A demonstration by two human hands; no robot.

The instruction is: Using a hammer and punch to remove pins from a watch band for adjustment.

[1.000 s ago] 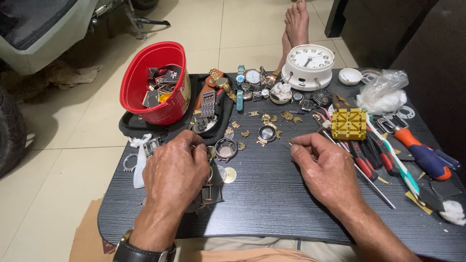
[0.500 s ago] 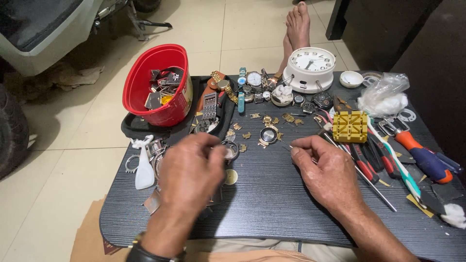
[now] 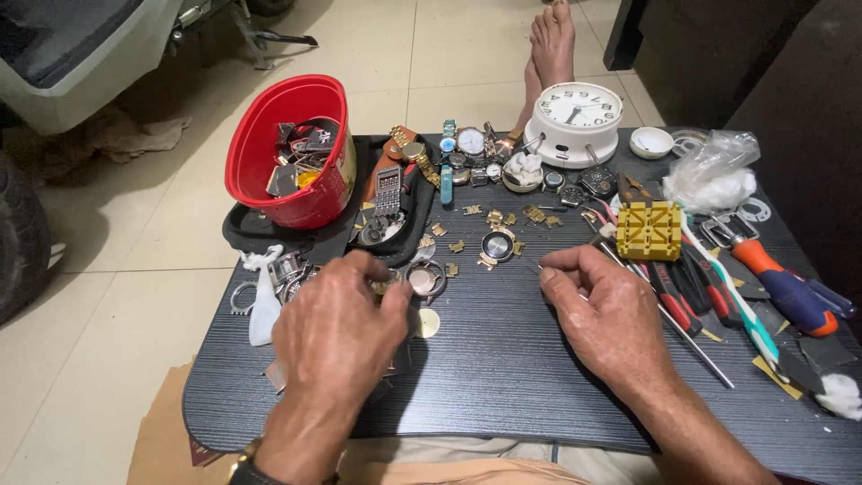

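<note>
Since the earlier frame, the left hand (image 3: 337, 328) had slid up the table (image 3: 503, 395) onto the watch case (image 3: 422, 279), fingers curled and pinching small parts just beside it. Right hand (image 3: 602, 314) lay near the loose links (image 3: 489, 220), thumb and forefinger pressed on a thin pin (image 3: 532, 263); seemingly mid-fitting, needing careful alignment of pin to part.

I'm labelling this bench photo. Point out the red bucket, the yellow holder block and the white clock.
red bucket (image 3: 269, 148): head view, left rim.
yellow holder block (image 3: 648, 230): head view, top face.
white clock (image 3: 584, 104): head view, dial.
</note>
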